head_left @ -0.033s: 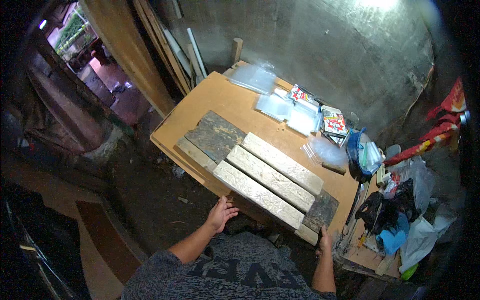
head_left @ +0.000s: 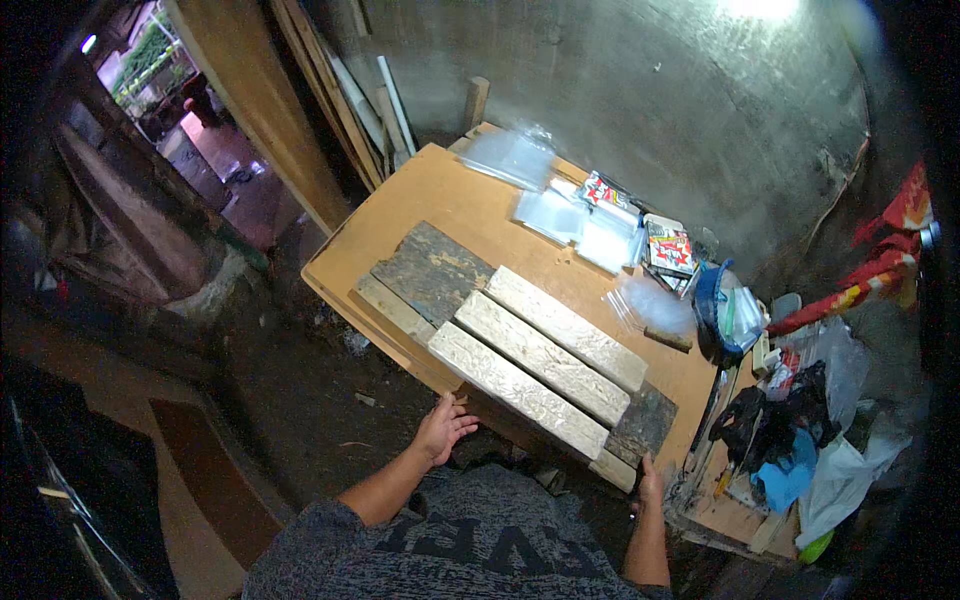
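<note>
Three long pale bars (head_left: 540,344) with a glossy, mottled surface lie side by side across a dark, worn wooden board (head_left: 435,270). A lighter wood strip (head_left: 395,310) runs along the board's near side. All of this rests on an orange-brown table (head_left: 385,215). My left hand (head_left: 443,430) is by the near table edge, fingers apart and nothing held. At the near right corner of the board is my right hand (head_left: 650,483), its thumb up by the board's end. Its other fingers are mostly hidden, so its grip does not show.
Clear plastic bags (head_left: 550,213) and small printed boxes (head_left: 668,245) lie toward the table's back. A blue-rimmed container (head_left: 717,310) stands at the right. Beyond it, a lower surface holds crumpled bags (head_left: 790,470). A grey wall (head_left: 640,100) rises behind; wood planks (head_left: 325,95) lean at back left.
</note>
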The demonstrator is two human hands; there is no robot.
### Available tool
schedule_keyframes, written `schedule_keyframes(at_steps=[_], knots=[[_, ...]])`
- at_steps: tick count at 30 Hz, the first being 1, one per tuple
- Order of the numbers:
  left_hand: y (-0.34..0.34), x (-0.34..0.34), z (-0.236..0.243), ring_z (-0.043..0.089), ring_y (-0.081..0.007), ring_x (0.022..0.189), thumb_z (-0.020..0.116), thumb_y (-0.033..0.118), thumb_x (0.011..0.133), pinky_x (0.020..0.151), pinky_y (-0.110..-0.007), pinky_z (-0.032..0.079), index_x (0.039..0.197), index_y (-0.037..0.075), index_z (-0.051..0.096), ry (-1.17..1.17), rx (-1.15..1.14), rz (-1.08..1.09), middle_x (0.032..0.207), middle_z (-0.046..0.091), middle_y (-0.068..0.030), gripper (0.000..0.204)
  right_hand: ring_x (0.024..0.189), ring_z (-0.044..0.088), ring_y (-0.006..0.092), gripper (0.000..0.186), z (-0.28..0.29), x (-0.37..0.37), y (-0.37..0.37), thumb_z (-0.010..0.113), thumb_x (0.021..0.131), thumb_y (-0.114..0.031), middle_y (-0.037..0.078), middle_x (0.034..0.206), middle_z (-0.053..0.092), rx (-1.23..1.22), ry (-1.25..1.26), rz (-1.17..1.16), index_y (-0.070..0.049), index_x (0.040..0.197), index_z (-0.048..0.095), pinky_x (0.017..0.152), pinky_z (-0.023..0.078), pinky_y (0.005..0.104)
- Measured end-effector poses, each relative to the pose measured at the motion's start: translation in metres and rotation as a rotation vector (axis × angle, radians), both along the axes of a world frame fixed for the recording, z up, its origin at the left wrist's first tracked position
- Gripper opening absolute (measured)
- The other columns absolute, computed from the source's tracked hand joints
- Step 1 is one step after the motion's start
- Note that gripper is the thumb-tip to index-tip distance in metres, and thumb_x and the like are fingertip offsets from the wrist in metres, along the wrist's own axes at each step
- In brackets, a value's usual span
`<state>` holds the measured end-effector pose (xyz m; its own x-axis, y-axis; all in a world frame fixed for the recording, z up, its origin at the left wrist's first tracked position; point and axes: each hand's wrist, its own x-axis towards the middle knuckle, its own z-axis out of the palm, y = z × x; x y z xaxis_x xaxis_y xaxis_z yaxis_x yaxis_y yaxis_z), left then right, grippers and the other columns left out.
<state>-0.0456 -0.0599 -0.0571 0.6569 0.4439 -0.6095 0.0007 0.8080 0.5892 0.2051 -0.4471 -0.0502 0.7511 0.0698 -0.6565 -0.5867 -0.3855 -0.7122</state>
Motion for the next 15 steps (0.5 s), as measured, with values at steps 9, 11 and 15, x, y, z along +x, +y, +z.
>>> schedule_keyframes(at_steps=[9, 11, 15], knots=[[0.011, 0.017, 0.004, 0.051, -0.0351, 0.126, 0.030, 0.077, 0.096, 0.108, -0.050, 0.040, 0.149, 0.004, 0.034, -0.129, -0.172, -0.005, 0.140, 0.051, -0.0190, 0.090, 0.113, 0.063, 0.0307, 0.065, 0.019, -0.017, 0.014, 0.055, 0.101, -0.050, 0.017, 0.129, 0.063, 0.130, 0.030, -0.077, 0.003, 0.139, 0.052, 0.097, 0.049, 0.0424], [0.013, 0.022, 0.001, 0.051, -0.0347, 0.127, 0.027, 0.079, 0.096, 0.110, -0.051, 0.037, 0.148, 0.004, 0.035, -0.196, -0.216, 0.000, 0.138, 0.052, -0.0180, 0.091, 0.114, 0.063, 0.0302, 0.065, -0.014, -0.008, 0.001, 0.056, 0.100, -0.050, 0.018, 0.131, 0.062, 0.114, 0.007, -0.088, 0.003, 0.138, 0.053, 0.097, 0.049, 0.0425], [0.020, 0.037, 0.015, 0.049, -0.0347, 0.131, 0.026, 0.082, 0.093, 0.111, -0.048, 0.035, 0.147, 0.002, 0.036, -0.356, -0.304, 0.050, 0.144, 0.050, -0.0174, 0.097, 0.116, 0.062, 0.0302, 0.068, -0.018, -0.013, -0.001, 0.056, 0.100, -0.054, 0.018, 0.131, 0.061, 0.115, -0.089, -0.072, 0.005, 0.134, 0.055, 0.097, 0.050, 0.0433]])
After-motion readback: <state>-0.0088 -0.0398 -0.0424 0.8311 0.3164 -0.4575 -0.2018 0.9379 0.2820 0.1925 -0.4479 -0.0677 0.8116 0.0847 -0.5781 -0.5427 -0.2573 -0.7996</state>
